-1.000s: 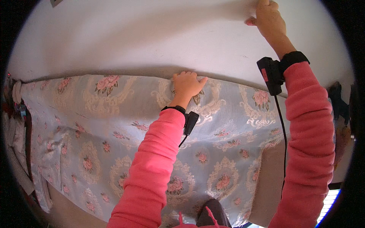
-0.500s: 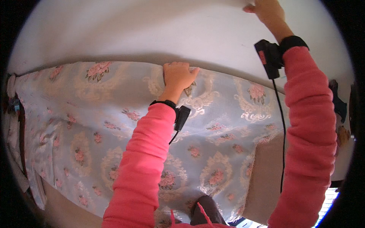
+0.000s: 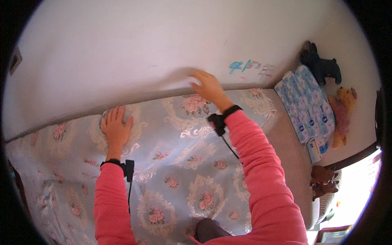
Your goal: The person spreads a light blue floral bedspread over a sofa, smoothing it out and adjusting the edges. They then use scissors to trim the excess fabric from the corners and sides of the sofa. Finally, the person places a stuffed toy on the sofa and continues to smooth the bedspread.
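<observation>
A pale blue cloth cover (image 3: 175, 143) with pink roses and a fringed right end drapes over the back and seat of a beige sofa (image 3: 288, 155). My left hand (image 3: 116, 128) lies on the cover at the top of the backrest, fingers spread and pointing to the wall. Farther right, my right hand (image 3: 208, 87) is over the top edge of the backrest, close to the white wall (image 3: 134, 49). Its fingers reach out with the thumb apart, and nothing shows in them. Whether its fingertips touch the wall, I cannot tell.
Blue-and-white wrapped tissue packs (image 3: 306, 106) rest at the sofa's right end. Beside them are a dark plush toy (image 3: 324, 67) and a yellowish plush bear (image 3: 345, 112). Brown plush toys (image 3: 323, 181) sit nearer, by a bright window (image 3: 361, 188). My knee (image 3: 210, 230) is against the covered seat.
The view has shifted right, bringing the tissue packs and plush toys into sight. My right hand has come down from high on the wall to the backrest's top edge. My left hand stays on the cover.
</observation>
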The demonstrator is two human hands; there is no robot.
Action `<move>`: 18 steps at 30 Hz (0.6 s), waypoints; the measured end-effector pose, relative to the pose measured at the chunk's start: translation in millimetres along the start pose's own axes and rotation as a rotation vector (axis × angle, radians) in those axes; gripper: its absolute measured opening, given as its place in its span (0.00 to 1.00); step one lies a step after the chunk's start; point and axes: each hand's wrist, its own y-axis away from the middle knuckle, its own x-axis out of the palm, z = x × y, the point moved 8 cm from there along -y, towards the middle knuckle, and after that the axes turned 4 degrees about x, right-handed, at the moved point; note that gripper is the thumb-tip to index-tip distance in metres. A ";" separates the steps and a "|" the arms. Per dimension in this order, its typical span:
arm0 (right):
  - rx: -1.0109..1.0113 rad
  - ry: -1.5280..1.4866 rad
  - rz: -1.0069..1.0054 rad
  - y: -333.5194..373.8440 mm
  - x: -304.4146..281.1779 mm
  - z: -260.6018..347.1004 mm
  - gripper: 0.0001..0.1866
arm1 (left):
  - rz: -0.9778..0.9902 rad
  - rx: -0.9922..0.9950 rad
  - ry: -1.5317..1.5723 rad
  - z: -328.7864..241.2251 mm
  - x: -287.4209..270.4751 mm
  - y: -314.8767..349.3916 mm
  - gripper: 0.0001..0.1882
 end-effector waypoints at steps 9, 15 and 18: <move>0.609 0.360 -0.099 198.0 -106.9 -201.3 0.27 | 0.058 -0.088 0.549 26.7 36.1 -7.1 0.23; 0.891 0.637 0.107 243.9 -142.1 -247.0 0.28 | 0.106 -0.092 -0.102 44.8 18.3 -7.1 0.23; 0.992 0.475 0.196 243.2 -136.8 -259.7 0.26 | 0.193 -0.200 0.016 57.7 18.7 2.5 0.21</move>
